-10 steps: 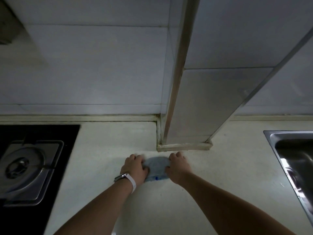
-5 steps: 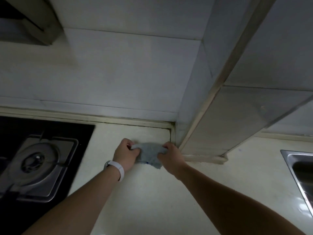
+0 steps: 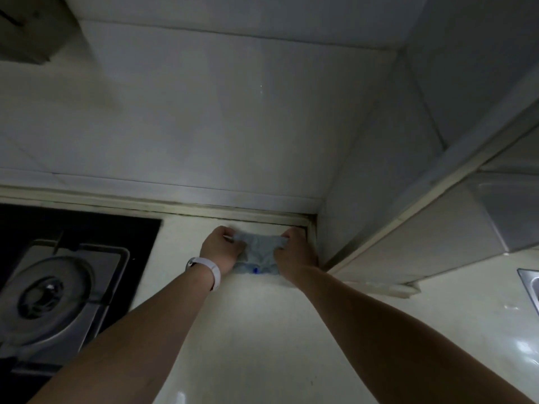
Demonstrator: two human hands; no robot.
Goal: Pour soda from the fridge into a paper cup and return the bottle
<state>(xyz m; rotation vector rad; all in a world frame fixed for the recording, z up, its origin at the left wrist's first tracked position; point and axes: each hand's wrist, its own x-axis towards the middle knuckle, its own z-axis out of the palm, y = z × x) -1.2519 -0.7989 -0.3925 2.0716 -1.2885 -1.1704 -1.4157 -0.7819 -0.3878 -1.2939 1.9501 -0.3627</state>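
A small grey-blue cloth [image 3: 258, 253] with a blue mark on its near edge is held at the back of the pale countertop [image 3: 262, 330], close to the wall corner. My left hand [image 3: 220, 249], with a white band on the wrist, grips the cloth's left side. My right hand [image 3: 295, 252] grips its right side. The cloth is stretched between both hands, its near edge on the counter. No soda bottle, paper cup or fridge is in view.
A black gas hob [image 3: 58, 287] with a metal burner lies at the left. A tiled pillar [image 3: 408, 228] juts out at the right of my hands. A steel sink [image 3: 529, 284] shows at the right edge. A range hood corner [image 3: 29, 30] hangs top left.
Both hands have carried the cloth away from the pillar's front, leftward and back into the corner by the wall. The cloth now looks spread wider between them. My view has turned left.
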